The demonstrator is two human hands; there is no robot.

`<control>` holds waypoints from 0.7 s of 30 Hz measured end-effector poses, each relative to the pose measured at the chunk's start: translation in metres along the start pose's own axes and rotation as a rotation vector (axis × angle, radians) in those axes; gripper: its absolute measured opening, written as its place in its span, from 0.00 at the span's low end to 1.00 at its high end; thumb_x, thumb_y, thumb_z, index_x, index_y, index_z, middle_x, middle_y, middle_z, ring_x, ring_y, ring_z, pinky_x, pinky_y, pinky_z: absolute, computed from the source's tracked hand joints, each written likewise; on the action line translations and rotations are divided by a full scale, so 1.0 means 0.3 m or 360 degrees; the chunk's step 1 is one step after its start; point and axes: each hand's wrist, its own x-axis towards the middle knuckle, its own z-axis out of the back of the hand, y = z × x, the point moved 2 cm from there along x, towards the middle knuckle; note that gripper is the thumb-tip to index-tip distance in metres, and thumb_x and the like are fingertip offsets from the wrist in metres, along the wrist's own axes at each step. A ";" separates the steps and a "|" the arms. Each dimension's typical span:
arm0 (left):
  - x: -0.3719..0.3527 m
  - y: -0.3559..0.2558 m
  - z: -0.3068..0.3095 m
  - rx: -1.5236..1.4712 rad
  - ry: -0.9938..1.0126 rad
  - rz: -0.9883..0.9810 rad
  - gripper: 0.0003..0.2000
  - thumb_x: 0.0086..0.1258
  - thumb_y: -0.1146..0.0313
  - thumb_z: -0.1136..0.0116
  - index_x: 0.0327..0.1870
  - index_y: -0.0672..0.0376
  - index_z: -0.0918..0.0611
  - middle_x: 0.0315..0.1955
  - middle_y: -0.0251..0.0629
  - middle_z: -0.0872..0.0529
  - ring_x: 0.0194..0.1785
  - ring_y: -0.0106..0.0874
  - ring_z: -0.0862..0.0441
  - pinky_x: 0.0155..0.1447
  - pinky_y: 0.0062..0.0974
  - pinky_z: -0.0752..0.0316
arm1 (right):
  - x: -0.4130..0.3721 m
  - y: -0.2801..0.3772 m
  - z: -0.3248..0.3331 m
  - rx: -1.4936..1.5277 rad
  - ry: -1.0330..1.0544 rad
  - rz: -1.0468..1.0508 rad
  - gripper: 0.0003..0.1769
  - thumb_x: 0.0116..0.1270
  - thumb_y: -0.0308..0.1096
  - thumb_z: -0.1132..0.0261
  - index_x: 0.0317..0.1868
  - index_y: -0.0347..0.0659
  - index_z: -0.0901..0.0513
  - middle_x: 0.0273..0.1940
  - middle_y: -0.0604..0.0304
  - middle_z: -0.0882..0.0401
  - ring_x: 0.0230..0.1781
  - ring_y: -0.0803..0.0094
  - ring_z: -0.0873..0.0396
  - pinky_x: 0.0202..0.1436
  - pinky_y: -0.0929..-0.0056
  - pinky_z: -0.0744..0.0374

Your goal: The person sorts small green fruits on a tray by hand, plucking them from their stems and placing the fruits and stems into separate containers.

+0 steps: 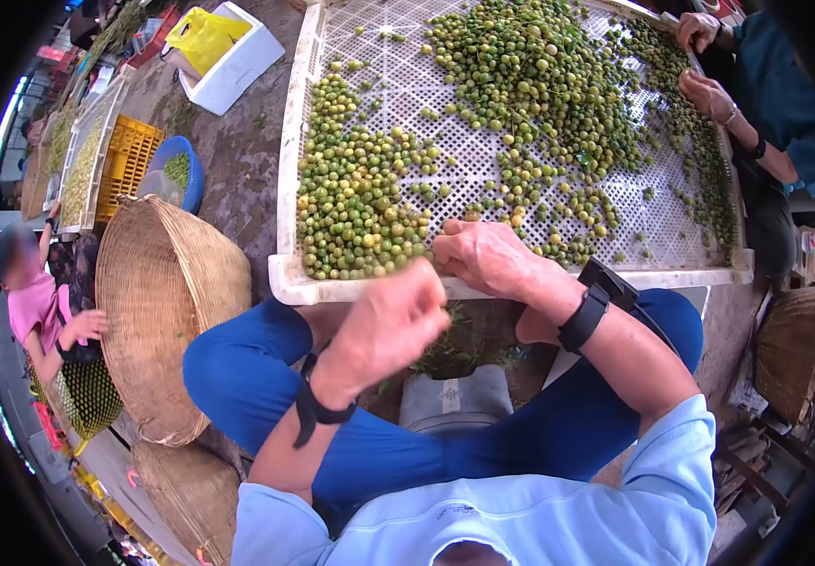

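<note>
A white lattice tray [287, 208] lies in front of me, holding many small round green and yellow fruits [360, 203]. My left hand [387, 325] is in the air just before the tray's near rim, its fingers curled together and slightly blurred. Over the near rim, beside the sorted-looking left heap, my right hand [494, 259] has its fingers bent and pressed together. Whatever either hand holds is hidden. Fruits with stems and leaves form a larger heap [530, 85] toward the back of the tray.
At the tray's right side are a co-worker's hands [706, 94]. Wicker baskets [167, 302] stand on my left, with another person [40, 302] beyond. A blue basin [192, 179], yellow crate [130, 156] and white foam box [238, 71] sit farther back. A grey bucket [455, 396] stands between my legs.
</note>
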 end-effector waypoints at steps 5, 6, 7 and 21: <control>-0.057 0.071 -0.064 0.0534 0.0106 -0.0573 0.02 0.57 0.78 0.41 0.29 0.63 0.20 0.26 0.37 0.24 0.27 0.23 0.26 0.32 0.23 0.29 | -0.013 -0.014 0.011 0.0056 -0.0182 -0.0132 0.05 0.57 0.30 0.43 0.29 0.37 0.24 0.30 0.53 0.24 0.32 0.54 0.23 0.34 0.59 0.25; -0.044 0.073 -0.060 0.0379 0.0027 -0.0386 0.03 0.58 0.77 0.41 0.33 0.63 0.20 0.29 0.37 0.23 0.28 0.23 0.26 0.33 0.22 0.28 | -0.017 -0.012 0.027 0.0048 -0.0185 -0.0126 0.05 0.57 0.30 0.43 0.29 0.37 0.24 0.30 0.53 0.24 0.32 0.54 0.23 0.34 0.59 0.25; -0.034 0.074 -0.056 0.0227 -0.0058 -0.0201 0.05 0.60 0.77 0.42 0.36 0.63 0.20 0.31 0.37 0.22 0.29 0.22 0.25 0.34 0.22 0.27 | -0.019 -0.008 0.055 0.0264 -0.0217 -0.0220 0.07 0.56 0.31 0.42 0.29 0.36 0.23 0.29 0.53 0.24 0.31 0.55 0.23 0.34 0.60 0.25; 0.077 0.019 -0.094 -0.0471 -0.0284 -0.0221 0.09 0.70 0.65 0.48 0.32 0.61 0.24 0.19 0.25 0.26 0.20 0.14 0.31 0.24 0.15 0.34 | -0.121 0.071 0.137 0.1264 -0.0488 -0.0475 0.04 0.57 0.27 0.38 0.26 0.37 0.24 0.20 0.68 0.29 0.18 0.82 0.34 0.21 0.79 0.35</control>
